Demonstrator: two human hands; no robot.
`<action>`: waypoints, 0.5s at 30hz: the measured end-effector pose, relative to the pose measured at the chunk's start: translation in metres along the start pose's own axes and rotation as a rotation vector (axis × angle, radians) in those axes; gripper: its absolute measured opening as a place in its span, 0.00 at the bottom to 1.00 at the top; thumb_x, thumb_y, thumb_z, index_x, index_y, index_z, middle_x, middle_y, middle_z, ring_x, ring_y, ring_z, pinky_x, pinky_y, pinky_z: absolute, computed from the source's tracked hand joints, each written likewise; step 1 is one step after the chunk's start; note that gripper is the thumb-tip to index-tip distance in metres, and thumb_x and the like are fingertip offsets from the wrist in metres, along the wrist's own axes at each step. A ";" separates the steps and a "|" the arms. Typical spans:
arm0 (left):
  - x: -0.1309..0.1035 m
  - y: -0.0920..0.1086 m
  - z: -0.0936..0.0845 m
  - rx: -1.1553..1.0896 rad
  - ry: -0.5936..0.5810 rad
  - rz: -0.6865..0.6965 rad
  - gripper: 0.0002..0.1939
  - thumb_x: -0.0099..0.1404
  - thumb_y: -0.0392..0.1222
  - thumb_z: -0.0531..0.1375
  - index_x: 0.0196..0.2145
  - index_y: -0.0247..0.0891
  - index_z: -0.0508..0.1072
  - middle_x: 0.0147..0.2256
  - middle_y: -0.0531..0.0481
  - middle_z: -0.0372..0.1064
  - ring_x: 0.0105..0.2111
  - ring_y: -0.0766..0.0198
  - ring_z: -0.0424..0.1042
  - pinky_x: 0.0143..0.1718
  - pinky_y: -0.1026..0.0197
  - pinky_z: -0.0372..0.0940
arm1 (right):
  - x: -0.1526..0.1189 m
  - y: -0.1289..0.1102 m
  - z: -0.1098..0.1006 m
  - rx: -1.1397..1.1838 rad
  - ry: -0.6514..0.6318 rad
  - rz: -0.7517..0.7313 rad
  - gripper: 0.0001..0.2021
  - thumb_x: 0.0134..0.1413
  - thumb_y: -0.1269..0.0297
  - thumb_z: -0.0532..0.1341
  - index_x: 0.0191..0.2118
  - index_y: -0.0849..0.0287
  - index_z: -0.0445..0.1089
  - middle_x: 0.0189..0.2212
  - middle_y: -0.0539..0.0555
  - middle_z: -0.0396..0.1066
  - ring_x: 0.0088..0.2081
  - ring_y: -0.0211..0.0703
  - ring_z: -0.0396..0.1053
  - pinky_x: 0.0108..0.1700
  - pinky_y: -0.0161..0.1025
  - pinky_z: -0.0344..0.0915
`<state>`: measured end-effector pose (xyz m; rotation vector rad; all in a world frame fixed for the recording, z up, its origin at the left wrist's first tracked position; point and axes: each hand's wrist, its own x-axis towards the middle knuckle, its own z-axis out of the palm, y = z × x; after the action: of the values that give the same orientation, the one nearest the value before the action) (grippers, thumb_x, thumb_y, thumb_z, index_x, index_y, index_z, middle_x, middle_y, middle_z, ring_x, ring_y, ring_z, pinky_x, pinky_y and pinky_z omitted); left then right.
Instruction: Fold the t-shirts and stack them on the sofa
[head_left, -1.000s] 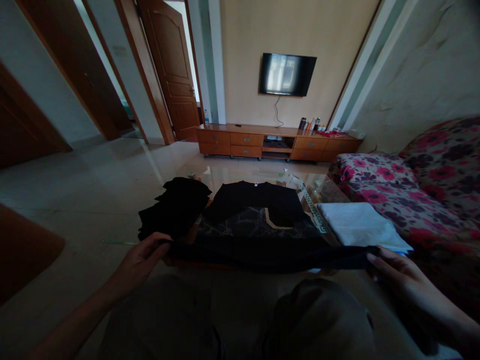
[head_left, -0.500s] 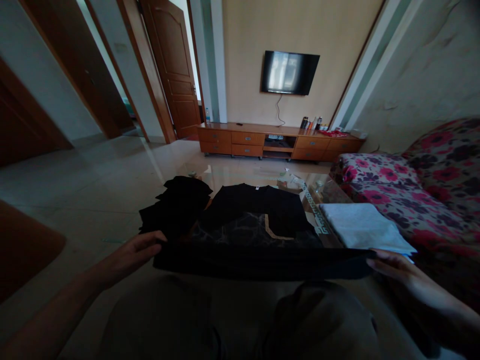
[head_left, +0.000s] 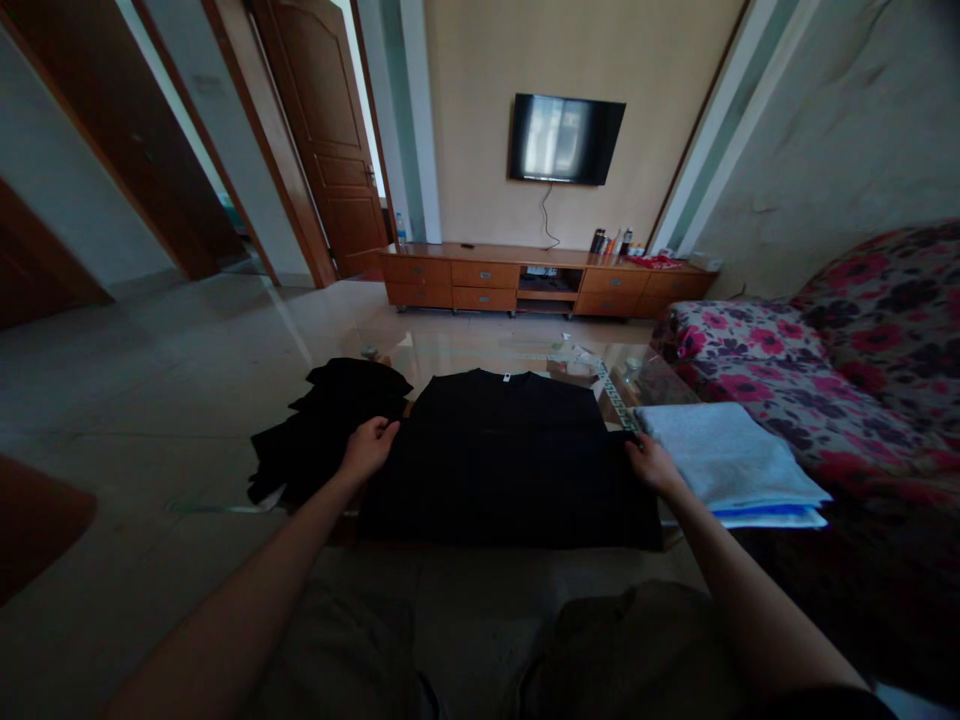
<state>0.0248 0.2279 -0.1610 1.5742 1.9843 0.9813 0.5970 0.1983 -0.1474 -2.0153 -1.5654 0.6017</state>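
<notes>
A black T-shirt [head_left: 514, 480] lies over the glass table in front of my knees, its neckline with a small white label at the far side. Its near part is folded up over the body, so any print beneath is covered. My left hand [head_left: 371, 447] pinches the fold's left corner, close to a pile of dark clothes [head_left: 319, 430]. At the right corner of the same fold, my right hand [head_left: 651, 462] grips the cloth between thumb and fingers, beside a folded light-blue cloth [head_left: 731, 455].
The glass table [head_left: 480, 350] extends beyond the shirt, with a small glass item [head_left: 632, 368] near its far right. A flowered sofa [head_left: 780, 370] borders the right side. Farther back are a low wooden cabinet [head_left: 480, 285] and a wall television [head_left: 566, 140].
Both hands have moved forward and inward, carrying the shirt's lower edge away from me over its body. The patterned front is now covered. The view has shifted slightly.
</notes>
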 end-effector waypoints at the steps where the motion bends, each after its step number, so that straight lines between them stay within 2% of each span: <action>1: 0.004 -0.005 0.007 0.054 0.010 0.001 0.16 0.65 0.55 0.57 0.34 0.40 0.72 0.31 0.48 0.74 0.32 0.58 0.73 0.34 0.61 0.61 | 0.004 0.001 0.007 -0.088 0.030 0.040 0.19 0.63 0.58 0.53 0.50 0.64 0.73 0.42 0.65 0.77 0.49 0.60 0.74 0.55 0.52 0.65; 4: 0.011 -0.016 0.019 0.169 -0.005 0.033 0.15 0.68 0.54 0.56 0.36 0.41 0.73 0.31 0.47 0.75 0.32 0.57 0.74 0.34 0.61 0.61 | 0.008 0.007 0.021 -0.175 0.038 0.125 0.20 0.65 0.58 0.53 0.52 0.65 0.72 0.46 0.69 0.75 0.52 0.62 0.73 0.57 0.53 0.63; 8: 0.013 -0.019 0.023 0.323 -0.025 0.007 0.16 0.70 0.56 0.54 0.40 0.43 0.74 0.35 0.45 0.77 0.35 0.55 0.76 0.34 0.60 0.62 | 0.006 0.010 0.028 -0.273 0.052 0.187 0.23 0.68 0.53 0.50 0.56 0.62 0.70 0.47 0.70 0.75 0.51 0.62 0.74 0.55 0.54 0.65; 12: 0.006 -0.012 0.025 0.499 -0.034 -0.019 0.21 0.73 0.59 0.50 0.48 0.44 0.74 0.40 0.41 0.77 0.38 0.50 0.77 0.36 0.56 0.64 | 0.005 0.005 0.031 -0.398 0.087 0.204 0.25 0.71 0.50 0.45 0.61 0.59 0.66 0.44 0.68 0.75 0.45 0.59 0.76 0.49 0.53 0.68; 15: -0.004 0.000 0.025 0.609 -0.035 0.001 0.22 0.74 0.58 0.48 0.52 0.44 0.71 0.44 0.39 0.75 0.39 0.47 0.76 0.38 0.52 0.66 | 0.002 0.000 0.033 -0.440 0.098 0.194 0.25 0.71 0.50 0.46 0.60 0.58 0.67 0.41 0.65 0.75 0.43 0.58 0.76 0.46 0.52 0.69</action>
<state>0.0437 0.2306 -0.1776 1.8657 2.3939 0.3458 0.5772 0.2045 -0.1728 -2.5005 -1.5550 0.2320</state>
